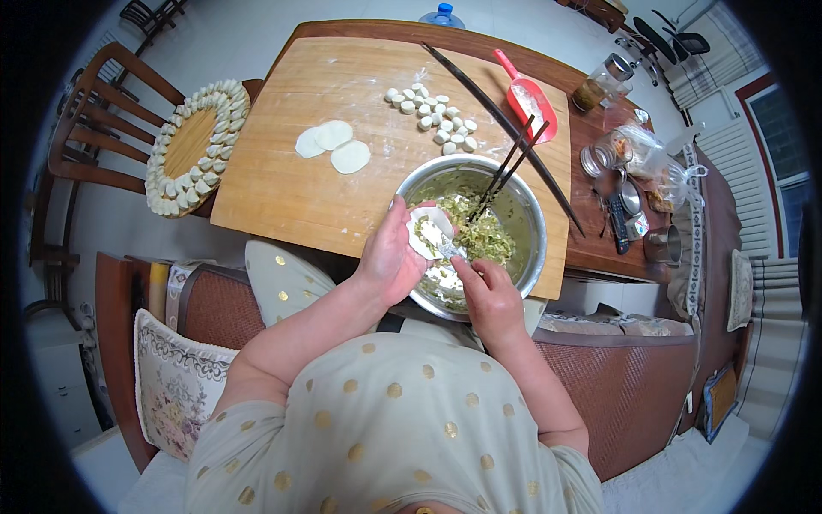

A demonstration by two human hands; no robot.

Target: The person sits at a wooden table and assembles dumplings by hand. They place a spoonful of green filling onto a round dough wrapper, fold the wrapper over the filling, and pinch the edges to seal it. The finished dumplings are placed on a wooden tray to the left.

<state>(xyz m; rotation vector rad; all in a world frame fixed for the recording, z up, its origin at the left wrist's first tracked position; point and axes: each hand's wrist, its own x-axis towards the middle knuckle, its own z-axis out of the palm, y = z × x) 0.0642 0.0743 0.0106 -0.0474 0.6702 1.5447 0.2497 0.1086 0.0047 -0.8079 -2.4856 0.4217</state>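
Note:
My left hand [397, 257] holds a round dough wrapper [421, 239] with green filling and something white on it, above the left rim of a metal bowl [538, 247]. In my right hand [491, 292] is a small metal utensil [447, 249], its tip on the filling in the wrapper. Chopped green filling [491, 239] with white patches lies in the bowl. Dark chopsticks [514, 160] stand in it, leaning on the far rim. Three flat wrappers [350, 158] lie overlapping on the floured wooden board [276, 186]. Several small dough pieces [443, 119] are behind the bowl.
A long dark rod [494, 112] lies slantwise across the board, beside a red scoop [530, 99] of flour. At left, a round tray [192, 138] of dumplings rests on a chair. Jars [597, 87], plastic bags, a remote control [618, 225] and a metal cup [663, 245] stand at right.

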